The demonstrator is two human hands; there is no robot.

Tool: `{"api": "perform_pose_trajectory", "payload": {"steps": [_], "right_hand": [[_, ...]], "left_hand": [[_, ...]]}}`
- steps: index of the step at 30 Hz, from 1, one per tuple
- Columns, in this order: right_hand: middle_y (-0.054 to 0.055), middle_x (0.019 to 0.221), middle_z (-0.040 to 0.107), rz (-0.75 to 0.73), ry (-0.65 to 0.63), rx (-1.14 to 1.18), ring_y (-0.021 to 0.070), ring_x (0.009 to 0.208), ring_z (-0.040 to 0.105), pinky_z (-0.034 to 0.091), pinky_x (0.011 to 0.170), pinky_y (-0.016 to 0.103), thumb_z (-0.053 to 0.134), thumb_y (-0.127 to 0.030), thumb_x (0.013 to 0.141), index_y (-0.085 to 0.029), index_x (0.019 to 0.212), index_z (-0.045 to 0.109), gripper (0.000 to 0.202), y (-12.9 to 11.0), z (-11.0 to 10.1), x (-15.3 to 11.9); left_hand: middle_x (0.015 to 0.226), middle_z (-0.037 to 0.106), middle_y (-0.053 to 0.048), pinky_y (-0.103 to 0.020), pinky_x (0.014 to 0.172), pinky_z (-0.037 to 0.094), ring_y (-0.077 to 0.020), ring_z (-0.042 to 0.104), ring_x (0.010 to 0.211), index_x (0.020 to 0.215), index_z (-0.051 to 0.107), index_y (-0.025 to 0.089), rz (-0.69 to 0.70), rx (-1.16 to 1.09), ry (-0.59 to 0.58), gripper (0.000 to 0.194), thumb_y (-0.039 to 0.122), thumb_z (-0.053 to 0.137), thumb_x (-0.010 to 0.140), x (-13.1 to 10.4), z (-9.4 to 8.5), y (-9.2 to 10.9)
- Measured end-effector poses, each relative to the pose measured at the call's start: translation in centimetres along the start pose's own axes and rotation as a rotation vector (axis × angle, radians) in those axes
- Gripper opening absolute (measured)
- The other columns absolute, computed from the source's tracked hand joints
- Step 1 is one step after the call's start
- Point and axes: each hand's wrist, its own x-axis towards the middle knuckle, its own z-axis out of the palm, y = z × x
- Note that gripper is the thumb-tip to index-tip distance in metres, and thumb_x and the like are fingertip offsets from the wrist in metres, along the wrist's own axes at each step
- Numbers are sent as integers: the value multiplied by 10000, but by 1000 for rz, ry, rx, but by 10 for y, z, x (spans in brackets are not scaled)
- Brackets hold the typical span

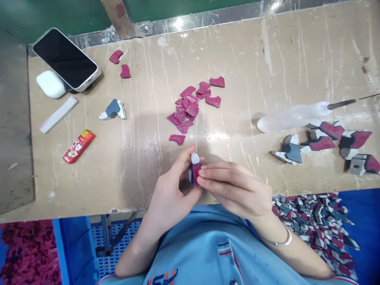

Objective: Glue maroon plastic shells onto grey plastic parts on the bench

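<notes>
My left hand (175,192) grips a small plastic part (191,174) in dark blue, grey and white between thumb and fingers, near the table's front edge. On the face of that part sits a maroon plastic piece (196,174). The fingertips of my right hand (237,186) are pressed together on this piece; whether it is fully seated I cannot tell. Beyond my hands lies a loose pile of similar maroon pieces (187,107). Two more maroon pieces (116,56) rest at the back left.
Left on the table (142,158) are a phone (67,59), a white case (50,84), a pale strip (58,114), a red packet (79,146) and a blue-white part (113,109). Right: a translucent-handled tool (293,116) and several assembled parts (322,143). Below, bins hold maroon pieces (29,253) and assembled parts (314,229).
</notes>
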Motion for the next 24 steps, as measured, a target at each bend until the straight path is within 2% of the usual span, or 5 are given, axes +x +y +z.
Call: {"api": "perform_pose_trajectory", "payload": {"steps": [8, 12, 17, 20, 24], "right_hand": [[60, 1126, 883, 63, 29, 81, 250, 1026, 840, 751, 870, 410, 684, -109, 1027, -273, 1318, 805, 356, 3, -1, 8], [55, 1129, 888, 75, 38, 98, 255, 1030, 851, 742, 870, 409, 678, -80, 1001, -277, 1251, 804, 342, -2, -4, 10], [59, 1213, 856, 207, 167, 358, 236, 1164, 827, 733, 1004, 414, 697, -57, 1000, -298, 1371, 659, 444, -9, 6, 9], [53, 1113, 833, 246, 284, 477, 225, 1081, 839, 734, 1026, 417, 728, -83, 1009, -293, 1347, 644, 406, -10, 13, 7], [6, 1004, 818, 265, 279, 496, 199, 959, 851, 745, 975, 381, 768, -71, 981, -292, 1254, 638, 374, -10, 14, 8]], "left_hand": [[1395, 820, -15, -278, 1081, 659, -195, 814, 1244, 1518, 624, 335, 43, -172, -7, 722, -2, 773, 898, -1, 1, 8], [1432, 802, -29, -265, 994, 694, -189, 840, 1167, 1494, 640, 376, 60, -391, -89, 611, 138, 830, 964, -1, 1, 15], [1208, 872, -64, -317, 952, 719, -224, 865, 1058, 1463, 665, 296, 14, -446, 5, 538, 336, 870, 967, 3, 5, 15], [1155, 876, -66, -349, 957, 721, -237, 867, 1044, 1468, 653, 279, 21, -456, 10, 559, 369, 874, 962, 4, 5, 16], [1130, 872, -70, -344, 909, 726, -246, 870, 1015, 1446, 641, 276, -7, -411, -39, 563, 420, 876, 955, 7, 1, 17]]}}
